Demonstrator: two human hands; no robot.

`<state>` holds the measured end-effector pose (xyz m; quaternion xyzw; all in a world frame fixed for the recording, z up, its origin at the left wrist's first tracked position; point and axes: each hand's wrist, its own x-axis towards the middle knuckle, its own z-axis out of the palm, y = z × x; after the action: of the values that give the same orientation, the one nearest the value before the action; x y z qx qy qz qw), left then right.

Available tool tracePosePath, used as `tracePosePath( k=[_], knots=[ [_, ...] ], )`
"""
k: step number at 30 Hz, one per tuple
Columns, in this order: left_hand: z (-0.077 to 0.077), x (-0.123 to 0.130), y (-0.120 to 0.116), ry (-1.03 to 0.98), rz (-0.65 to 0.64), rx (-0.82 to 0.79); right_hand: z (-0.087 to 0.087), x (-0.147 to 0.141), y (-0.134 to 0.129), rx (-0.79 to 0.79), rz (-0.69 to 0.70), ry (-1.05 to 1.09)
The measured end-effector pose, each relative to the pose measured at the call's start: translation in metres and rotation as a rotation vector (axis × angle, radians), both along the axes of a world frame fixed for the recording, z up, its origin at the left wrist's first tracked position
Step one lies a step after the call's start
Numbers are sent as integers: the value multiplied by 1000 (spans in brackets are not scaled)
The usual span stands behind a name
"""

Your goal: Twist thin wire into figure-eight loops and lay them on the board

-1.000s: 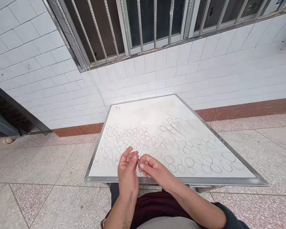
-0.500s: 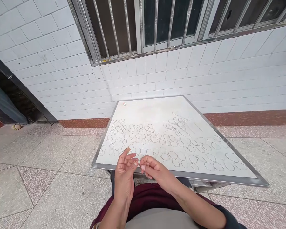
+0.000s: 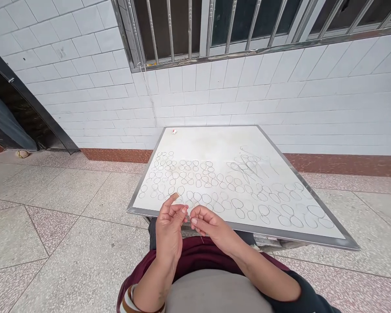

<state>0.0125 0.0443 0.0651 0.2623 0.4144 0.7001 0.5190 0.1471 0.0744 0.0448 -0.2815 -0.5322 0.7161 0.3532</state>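
With the right grip [image 3: 210,224], pinches a thin strand [image 3: 201,238] between thumb and fingertips, in contact with the skin. With the left grip [image 3: 170,224], pinches the same thin strand at thumb and finger, with another finger raised and extended away from the pinch. Closed on both sides, fingertips near each other but apart. Locate the thin strand in the narrow space between the grips, with a fine free end hanging below the right grip; exact contact points too small to resolve. Note the position above the near edge of the counter [image 3: 215,139], with the free end in front of the dark red garment [image 3: 195,254]. See, beyond the fingers, wire loops [image 3: 238,208] laid flat on the counter in rows, mostly paired as figure eights. See also, toward the far right, loose wires [image 3: 246,167] crossed in a tangled heap. Find a small white-and-red item [image 3: 174,131] at the far left corner. Behind the counter, observe the white tiled wall [image 3: 195,104] below the barred window [image 3: 171,30].
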Motion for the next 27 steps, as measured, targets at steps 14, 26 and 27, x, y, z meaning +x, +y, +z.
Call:
tracePosePath(
  k=[14, 26, 27],
  knots=[
    [-2, -7, -5, 74, -11, -55, 0, -1, 0, 53, 28, -92],
    [-5, -4, -6, -15, -3, -64, -5, 0, 0, 31, 29, -62],
    [-4, -5, -6, -7, -6, -66, -5, 0, 0, 28, 27, -59]
  ],
)
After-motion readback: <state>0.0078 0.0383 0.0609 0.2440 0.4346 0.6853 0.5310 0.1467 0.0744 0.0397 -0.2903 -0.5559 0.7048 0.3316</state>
